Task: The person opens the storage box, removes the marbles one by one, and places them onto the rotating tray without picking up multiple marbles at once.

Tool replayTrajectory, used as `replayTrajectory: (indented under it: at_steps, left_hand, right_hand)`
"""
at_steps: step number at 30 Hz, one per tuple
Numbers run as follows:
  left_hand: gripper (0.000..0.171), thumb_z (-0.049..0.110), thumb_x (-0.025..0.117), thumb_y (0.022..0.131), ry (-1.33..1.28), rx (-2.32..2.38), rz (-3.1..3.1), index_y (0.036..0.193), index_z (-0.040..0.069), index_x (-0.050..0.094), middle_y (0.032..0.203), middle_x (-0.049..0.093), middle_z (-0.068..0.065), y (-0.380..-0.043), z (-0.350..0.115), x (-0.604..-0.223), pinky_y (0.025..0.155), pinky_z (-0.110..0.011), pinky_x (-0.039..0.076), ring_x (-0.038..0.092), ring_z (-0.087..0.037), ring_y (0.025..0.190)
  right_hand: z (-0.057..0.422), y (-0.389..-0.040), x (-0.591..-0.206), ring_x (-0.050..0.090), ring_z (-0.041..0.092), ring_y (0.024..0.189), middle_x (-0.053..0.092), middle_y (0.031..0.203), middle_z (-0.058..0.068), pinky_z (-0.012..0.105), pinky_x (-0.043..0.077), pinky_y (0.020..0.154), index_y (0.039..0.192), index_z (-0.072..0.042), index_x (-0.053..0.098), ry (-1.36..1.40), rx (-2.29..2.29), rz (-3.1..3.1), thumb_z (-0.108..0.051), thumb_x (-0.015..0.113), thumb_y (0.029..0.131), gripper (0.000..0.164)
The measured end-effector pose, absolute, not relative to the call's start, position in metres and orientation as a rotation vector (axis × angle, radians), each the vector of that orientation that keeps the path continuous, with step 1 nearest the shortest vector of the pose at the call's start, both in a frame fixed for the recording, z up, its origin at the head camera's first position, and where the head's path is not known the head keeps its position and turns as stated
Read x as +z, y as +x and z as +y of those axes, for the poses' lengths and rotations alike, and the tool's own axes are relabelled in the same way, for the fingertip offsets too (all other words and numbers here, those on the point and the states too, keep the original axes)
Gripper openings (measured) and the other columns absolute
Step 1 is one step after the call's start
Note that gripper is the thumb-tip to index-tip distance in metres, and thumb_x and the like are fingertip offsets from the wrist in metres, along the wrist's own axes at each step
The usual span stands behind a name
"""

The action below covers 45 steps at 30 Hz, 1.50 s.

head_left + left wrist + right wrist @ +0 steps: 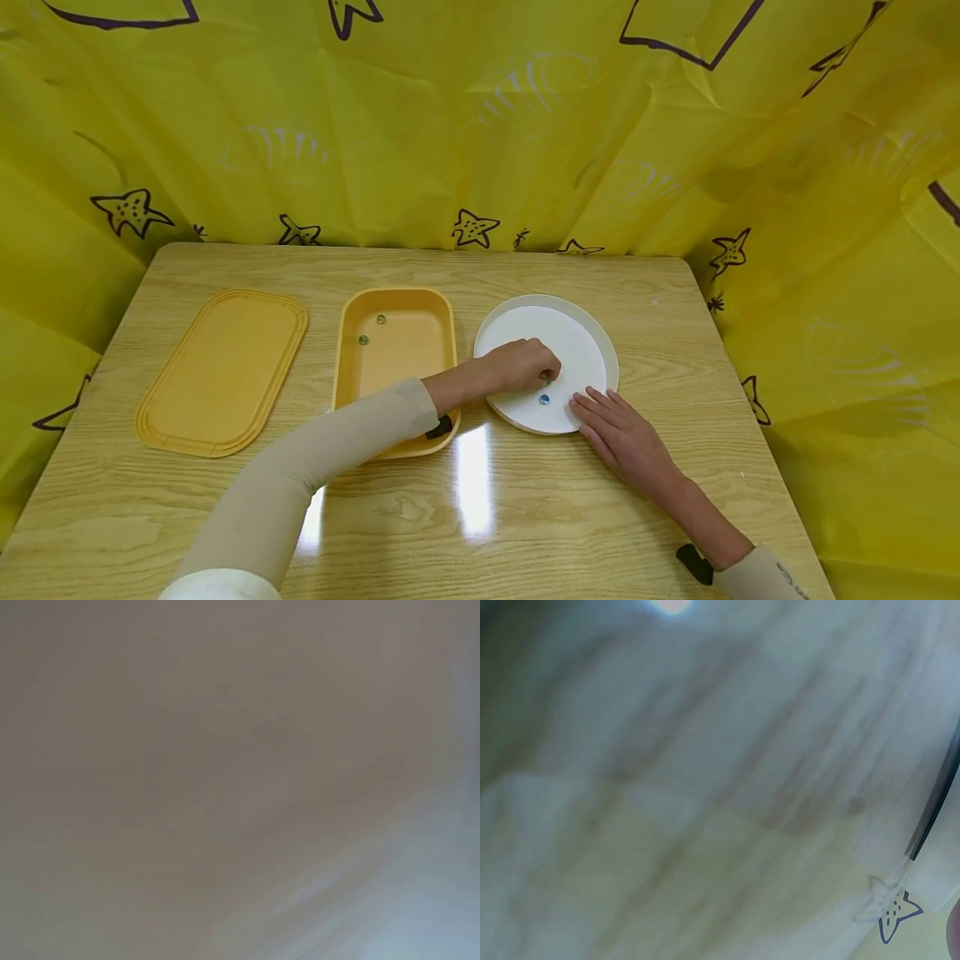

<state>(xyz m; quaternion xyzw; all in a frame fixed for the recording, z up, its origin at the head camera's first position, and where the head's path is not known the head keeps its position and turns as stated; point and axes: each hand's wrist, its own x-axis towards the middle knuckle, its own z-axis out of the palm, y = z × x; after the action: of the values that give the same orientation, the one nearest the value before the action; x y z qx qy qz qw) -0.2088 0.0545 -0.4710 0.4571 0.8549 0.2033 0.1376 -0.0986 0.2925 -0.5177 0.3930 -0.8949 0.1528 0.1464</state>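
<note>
My left hand (pixel 525 365) reaches over the white round tray (pixel 592 333), its fingers curled down and pinching a small marble (pixel 547 382) that is mostly hidden. Just below those fingertips, a blue glass marble (pixel 544 400) lies on the tray floor. The right hand (pixel 622 433) rests on the tray's near right rim with its fingers straight. To the left stands a yellow rectangular bin (pixel 397 300), partly covered by my left forearm. Inside it are a green marble (pixel 363 340) and another greenish marble (pixel 381 319).
A flat yellow lid (pixel 225 367) lies on the left part of the wooden table (pixel 405 533). Yellow sheeting (pixel 420 125) with drawn starfish and fish hangs behind and beside the table. Both wrist views are blurred, the left one almost wholly.
</note>
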Motion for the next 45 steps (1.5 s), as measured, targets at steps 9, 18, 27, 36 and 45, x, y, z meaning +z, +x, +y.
replayTrajectory:
  at_steps: [9,18,27,36,45]
  left_hand:
    - [0.008,0.002,0.069,0.092,1.315,0.593,2.468,0.091,0.008,0.073,0.080,0.063,0.002,-0.210,0.054,-0.470,0.069,-0.018,0.040,0.052,-0.009,0.074]
    - [0.011,0.007,0.070,0.093,1.269,0.608,2.476,0.103,0.007,0.075,0.096,0.070,0.000,-0.213,0.045,-0.454,0.080,-0.022,0.046,0.058,-0.011,0.086]
    - [0.011,0.006,0.069,0.094,1.255,0.818,2.456,0.103,0.002,0.074,0.099,0.072,-0.003,-0.213,0.012,-0.435,0.085,-0.023,0.048,0.062,-0.014,0.092]
    - [0.017,0.006,0.069,0.093,1.112,0.892,2.507,0.109,0.000,0.072,0.106,0.071,-0.012,-0.210,-0.043,-0.415,0.085,-0.026,0.051,0.065,-0.019,0.095]
    - [0.016,0.004,0.071,0.090,1.026,0.812,2.616,0.105,-0.002,0.071,0.101,0.070,-0.015,-0.206,-0.105,-0.410,0.086,-0.039,0.052,0.065,-0.027,0.094]
  right_hand:
    - [0.292,-0.098,-0.516,0.051,0.029,0.131,0.061,0.135,0.011,0.041,0.025,0.116,0.135,-0.001,0.061,1.128,0.432,-2.584,-0.035,0.042,0.108,0.047]
    - [0.293,-0.099,-0.519,0.049,0.027,0.133,0.061,0.136,0.011,0.039,0.024,0.116,0.136,-0.002,0.061,1.131,0.432,-2.585,-0.030,0.049,0.106,0.043]
    - [0.292,-0.098,-0.518,0.052,0.031,0.130,0.061,0.136,0.011,0.040,0.024,0.116,0.135,0.000,0.061,1.130,0.446,-2.567,-0.031,0.046,0.107,0.044]
    - [0.292,-0.098,-0.518,0.052,0.031,0.130,0.061,0.135,0.012,0.040,0.025,0.116,0.135,0.000,0.061,1.125,0.445,-2.561,-0.029,0.048,0.106,0.043]
    - [0.291,-0.098,-0.517,0.052,0.031,0.130,0.061,0.135,0.012,0.041,0.025,0.116,0.135,0.000,0.061,1.126,0.451,-2.561,-0.025,0.054,0.103,0.041]
